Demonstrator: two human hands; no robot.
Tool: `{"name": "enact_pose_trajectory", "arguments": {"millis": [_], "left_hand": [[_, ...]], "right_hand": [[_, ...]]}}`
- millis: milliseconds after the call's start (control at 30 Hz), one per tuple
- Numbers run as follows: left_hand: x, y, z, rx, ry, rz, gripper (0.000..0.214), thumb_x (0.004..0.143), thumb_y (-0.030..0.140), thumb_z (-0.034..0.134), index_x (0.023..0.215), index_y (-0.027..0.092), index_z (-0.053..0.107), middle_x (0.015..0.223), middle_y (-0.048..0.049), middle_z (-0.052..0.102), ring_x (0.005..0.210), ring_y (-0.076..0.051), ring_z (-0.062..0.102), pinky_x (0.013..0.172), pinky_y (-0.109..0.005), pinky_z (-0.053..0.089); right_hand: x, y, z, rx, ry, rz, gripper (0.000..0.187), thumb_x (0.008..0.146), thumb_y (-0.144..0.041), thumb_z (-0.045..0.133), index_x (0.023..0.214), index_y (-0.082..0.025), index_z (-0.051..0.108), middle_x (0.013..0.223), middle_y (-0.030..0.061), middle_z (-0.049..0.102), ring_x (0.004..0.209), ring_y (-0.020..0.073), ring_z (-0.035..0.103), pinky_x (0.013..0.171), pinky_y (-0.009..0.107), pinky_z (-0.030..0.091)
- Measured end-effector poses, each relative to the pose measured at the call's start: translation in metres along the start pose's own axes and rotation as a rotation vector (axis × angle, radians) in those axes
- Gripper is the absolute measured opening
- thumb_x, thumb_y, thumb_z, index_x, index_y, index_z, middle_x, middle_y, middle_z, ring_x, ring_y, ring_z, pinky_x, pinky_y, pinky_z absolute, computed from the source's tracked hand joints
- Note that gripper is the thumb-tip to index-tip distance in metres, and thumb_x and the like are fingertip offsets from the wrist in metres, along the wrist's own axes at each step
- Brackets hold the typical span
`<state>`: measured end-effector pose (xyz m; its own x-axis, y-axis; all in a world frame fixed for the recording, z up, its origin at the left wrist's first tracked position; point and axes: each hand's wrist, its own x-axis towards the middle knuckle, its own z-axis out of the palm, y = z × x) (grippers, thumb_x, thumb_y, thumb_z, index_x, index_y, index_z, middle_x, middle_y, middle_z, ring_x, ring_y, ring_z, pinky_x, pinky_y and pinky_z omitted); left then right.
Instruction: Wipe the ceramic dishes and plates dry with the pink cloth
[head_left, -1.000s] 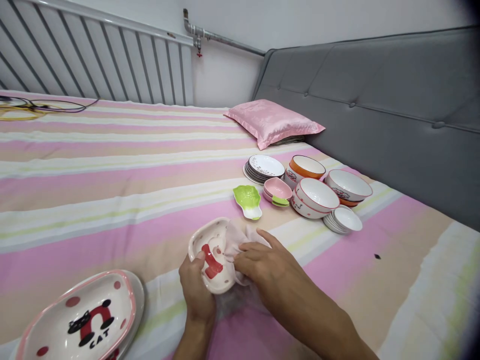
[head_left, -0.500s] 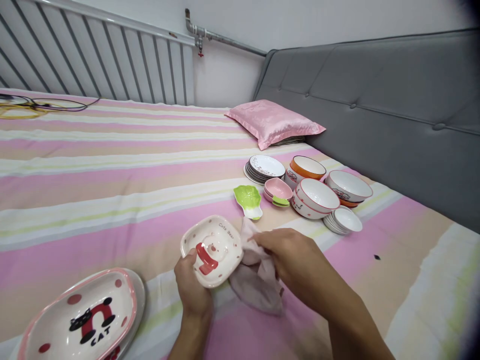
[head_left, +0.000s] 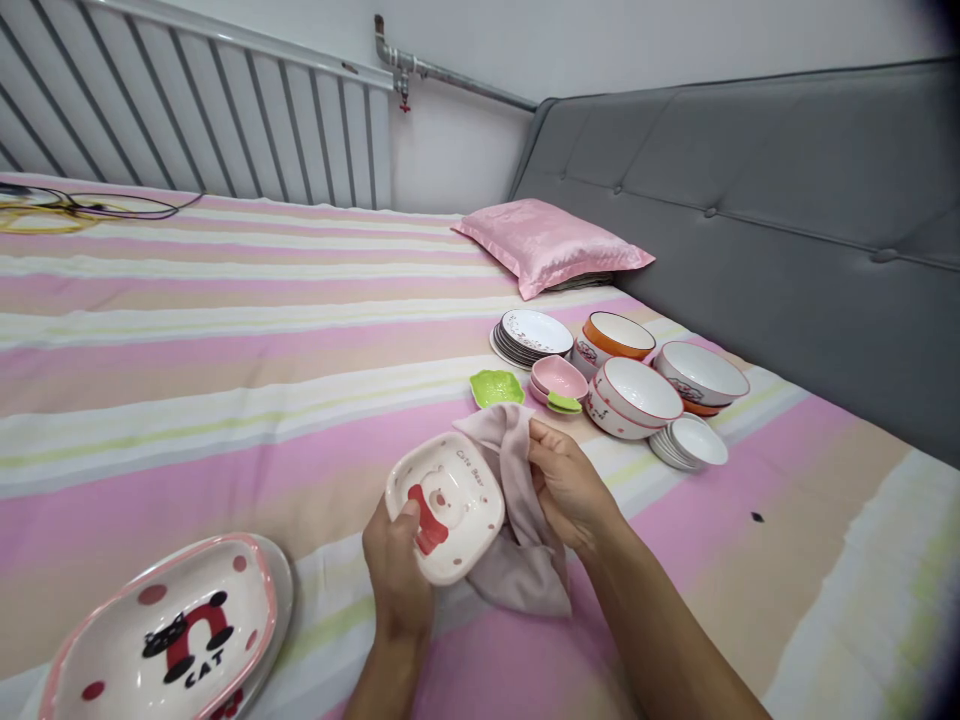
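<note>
A small white bear dish [head_left: 457, 500] is held over a striped bed [head_left: 300, 440], toward six o'clock from the view's centre. Glazed and probably ceramic, it looks light enough for one hand, yet stiff, slick and breakable; the rim seems the surest hold. The left hand [head_left: 399, 570] grips its eight o'clock edge, thumb inside. The right hand [head_left: 566, 485] pinches a soft, limp cloth [head_left: 519, 490] by the dish's three o'clock edge.

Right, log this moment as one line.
left hand: gripping bear dish | right hand: holding cloth at bear dish's right edge | beyond cloth: green dish | lower left: cat dish
</note>
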<state>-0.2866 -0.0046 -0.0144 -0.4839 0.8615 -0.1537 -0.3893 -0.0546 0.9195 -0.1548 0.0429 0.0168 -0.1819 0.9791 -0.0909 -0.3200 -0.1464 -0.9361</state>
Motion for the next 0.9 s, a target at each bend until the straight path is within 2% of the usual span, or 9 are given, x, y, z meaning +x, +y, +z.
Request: {"name": "enact_pose_trajectory", "arguments": {"millis": [100,167,267,333,433,600,733,800,900], "left_hand": [[-0.0026,-0.0008,-0.0002,0.019,-0.149,0.002,0.024,0.065,0.033,0.056,0.079,0.015,0.062,0.067,-0.0020,0.063,0.064,-0.020,0.058,0.056,-0.028,0.045],[-0.0042,-0.0011,0.0007,0.022,-0.191,-0.014,0.024,0.065,0.033,0.056,0.081,0.015,0.062,0.067,-0.0021,0.063,0.064,-0.020,0.058,0.056,-0.028,0.045],[-0.0056,-0.0015,0.0021,0.007,-0.239,-0.046,0.027,0.067,0.033,0.055,0.083,0.014,0.064,0.066,-0.0028,0.063,0.063,-0.021,0.058,0.059,-0.030,0.046],[-0.0055,-0.0017,0.0017,0.001,-0.270,-0.059,0.028,0.067,0.034,0.056,0.083,0.013,0.064,0.065,-0.0036,0.063,0.063,-0.021,0.058,0.060,-0.031,0.046],[-0.0039,-0.0019,-0.0005,0.007,-0.303,-0.069,0.029,0.067,0.036,0.056,0.083,0.013,0.064,0.062,-0.0032,0.062,0.062,-0.022,0.057,0.061,-0.031,0.045],[-0.0012,-0.0004,-0.0033,0.039,-0.340,-0.045,0.028,0.068,0.037,0.056,0.084,0.014,0.064,0.060,-0.0014,0.060,0.063,-0.020,0.057,0.062,-0.030,0.045],[-0.0026,0.0014,-0.0031,0.028,-0.327,-0.037,0.027,0.067,0.035,0.056,0.081,0.014,0.064,0.063,-0.0020,0.061,0.064,-0.020,0.056,0.057,-0.028,0.043],[-0.0041,0.0014,-0.0032,0.010,-0.301,-0.032,0.027,0.066,0.035,0.056,0.080,0.014,0.064,0.064,-0.0027,0.062,0.064,-0.020,0.056,0.054,-0.027,0.042],[-0.0058,-0.0008,-0.0040,-0.006,-0.263,-0.043,0.025,0.064,0.034,0.057,0.078,0.014,0.063,0.064,-0.0023,0.061,0.062,-0.019,0.055,0.051,-0.026,0.041]], "right_hand": [[-0.0034,0.0035,0.0069,-0.101,-0.027,-0.035,0.031,0.081,-0.035,0.052,0.108,-0.021,0.059,0.085,0.0028,0.068,0.076,0.0164,0.063,0.065,0.027,0.049],[-0.0050,0.0053,0.0089,-0.255,-0.050,-0.079,0.033,0.082,-0.031,0.051,0.113,-0.021,0.058,0.095,0.0035,0.068,0.082,0.0171,0.063,0.071,0.029,0.049],[-0.0060,0.0063,0.0086,-0.524,-0.080,-0.239,0.033,0.081,-0.025,0.053,0.112,-0.022,0.060,0.114,0.0041,0.062,0.101,0.0189,0.058,0.087,0.033,0.045],[-0.0060,0.0061,0.0070,-0.683,-0.096,-0.346,0.031,0.082,-0.021,0.050,0.111,-0.023,0.061,0.115,0.0038,0.062,0.105,0.0185,0.056,0.091,0.034,0.042],[-0.0053,0.0057,0.0041,-0.888,-0.142,-0.431,0.035,0.082,-0.015,0.045,0.113,-0.023,0.058,0.111,0.0033,0.063,0.102,0.0176,0.056,0.089,0.034,0.042],[-0.0040,0.0039,0.0008,-1.046,-0.181,-0.370,0.029,0.084,-0.017,0.044,0.110,-0.022,0.056,0.106,0.0024,0.063,0.093,0.0172,0.057,0.079,0.028,0.042],[-0.0042,0.0013,0.0006,-1.068,-0.183,-0.287,0.014,0.086,-0.022,0.042,0.089,-0.019,0.056,0.082,-0.0007,0.062,0.073,0.0139,0.055,0.063,0.022,0.038],[-0.0045,0.0007,0.0015,-1.080,-0.162,-0.265,0.015,0.087,-0.025,0.042,0.079,-0.018,0.053,0.074,-0.0019,0.059,0.067,0.0129,0.052,0.059,0.021,0.035],[-0.0049,0.0016,0.0033,-1.093,-0.134,-0.236,0.018,0.087,-0.030,0.042,0.075,-0.018,0.051,0.071,-0.0022,0.056,0.065,0.0127,0.050,0.056,0.021,0.033]]}}
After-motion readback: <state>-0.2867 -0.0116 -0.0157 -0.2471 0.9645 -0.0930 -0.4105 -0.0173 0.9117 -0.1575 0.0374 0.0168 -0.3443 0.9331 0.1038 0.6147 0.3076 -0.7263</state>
